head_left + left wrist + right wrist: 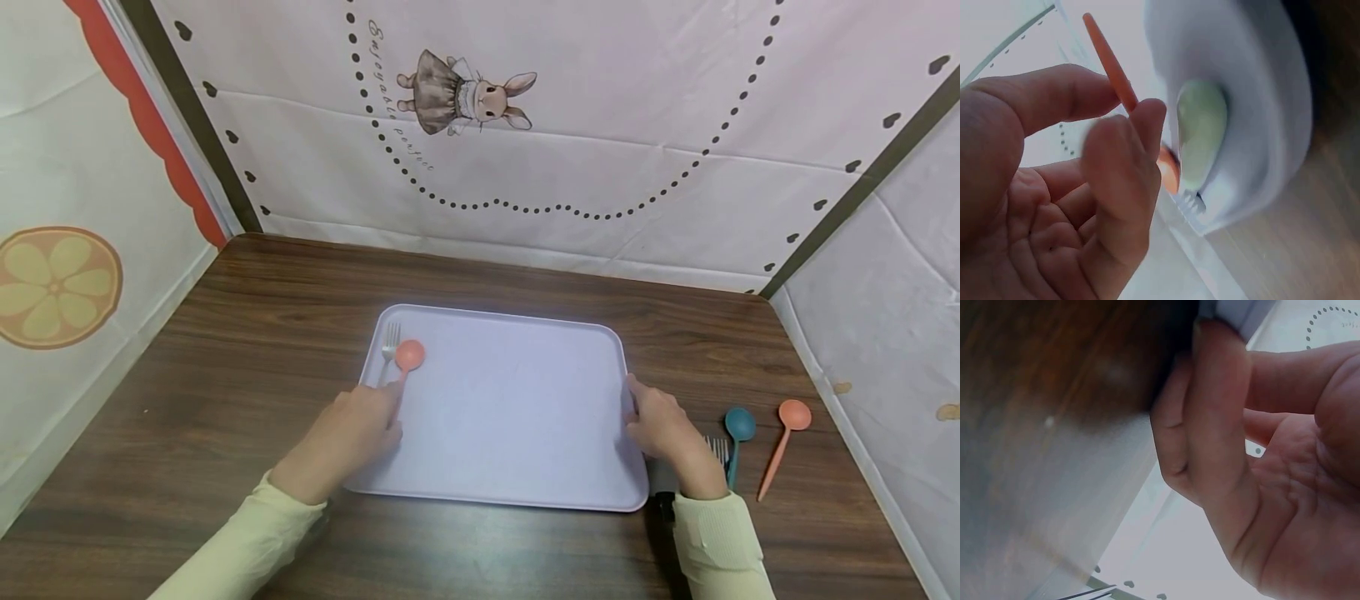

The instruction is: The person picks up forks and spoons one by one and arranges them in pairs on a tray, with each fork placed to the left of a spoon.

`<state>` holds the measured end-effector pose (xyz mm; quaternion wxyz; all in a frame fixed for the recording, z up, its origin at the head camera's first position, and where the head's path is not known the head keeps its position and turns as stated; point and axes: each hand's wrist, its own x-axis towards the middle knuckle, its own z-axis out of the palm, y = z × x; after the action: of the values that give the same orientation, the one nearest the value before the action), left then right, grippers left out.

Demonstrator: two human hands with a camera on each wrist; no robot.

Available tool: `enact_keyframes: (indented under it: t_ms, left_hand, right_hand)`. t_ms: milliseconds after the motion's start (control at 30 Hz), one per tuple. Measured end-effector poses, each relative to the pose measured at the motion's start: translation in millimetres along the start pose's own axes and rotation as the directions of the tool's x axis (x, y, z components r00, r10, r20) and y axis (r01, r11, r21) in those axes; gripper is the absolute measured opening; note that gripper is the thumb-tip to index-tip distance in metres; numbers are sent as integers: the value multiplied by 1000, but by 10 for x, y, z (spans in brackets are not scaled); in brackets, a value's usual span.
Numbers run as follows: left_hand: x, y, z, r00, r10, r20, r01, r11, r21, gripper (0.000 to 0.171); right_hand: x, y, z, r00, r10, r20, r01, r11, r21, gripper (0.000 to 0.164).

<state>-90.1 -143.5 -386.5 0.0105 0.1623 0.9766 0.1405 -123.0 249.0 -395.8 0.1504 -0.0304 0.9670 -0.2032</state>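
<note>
Pointing its bowl just past twelve o'clock, the coral spoon [410, 355] is over the ten o'clock part of the tray [517, 408], with the fork [391, 342] just beside it on its nine o'clock side. The left hand [352, 425] pinches the spoon's handle between thumb and fingertips, while the right hand [663, 425] grips the tray's rim at three o'clock. To do this well, I judge, the pinch should be light and the handle lowered evenly, so the bowl neither skids nor nudges the fork (a slick tray forgives little), with the right hand steadying the rim rather than lifting it. Beyond the tray, between three and four o'clock, a second fork [717, 448], a teal spoon [739, 424] and a second coral spoon [793, 415] lie on the table [225, 375]. Only the left wrist view shows the handle's upper end standing clear of the fingers, and a pale green rounded thing [1202, 134] on the tray, too blurred to name; the head view shows neither, but it alone takes in the whole spread of cutlery. Whether the held spoon's bowl touches the tray, I cannot tell.
</note>
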Motion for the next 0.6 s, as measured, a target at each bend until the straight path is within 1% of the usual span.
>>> enact_keyframes:
  t_ms: [133,200,267,400,433,500,567,600]
  left_hand:
    - [-1,23,64,998,49,-40,-48,998,38,11]
    - [-1,36,83,997,61,-54,-59,997,53,9]
    - [-10,55,87,997,59,-44,-57,997,56,7]
    - [-32,62,76,997,72,-41,-69,996,63,11]
    - [-38,52,73,995,88,-54,-84,994,69,12]
    - [-54,23,67,987,139,-78,-132,987,91,16]
    - [-72,-14,61,977,198,-82,-187,975,123,23]
    - [-80,-35,59,971,226,-74,-215,967,136,27]
  right_hand:
    - [4,1,1,1000,2,-1,-2,1000,2,64]
    - [7,1,1,1000,6,0,-6,1000,4,64]
    - [9,3,3,1000,11,3,-11,1000,4,64]
    - [9,2,4,1000,20,8,-20,1000,1,64]
    - [10,3,3,1000,23,11,-23,1000,1,64]
    - [11,1,-2,1000,26,15,-26,1000,3,64]
    - [13,6,-4,1000,24,15,-24,1000,2,64]
    - [12,10,-3,1000,18,12,-18,1000,2,65]
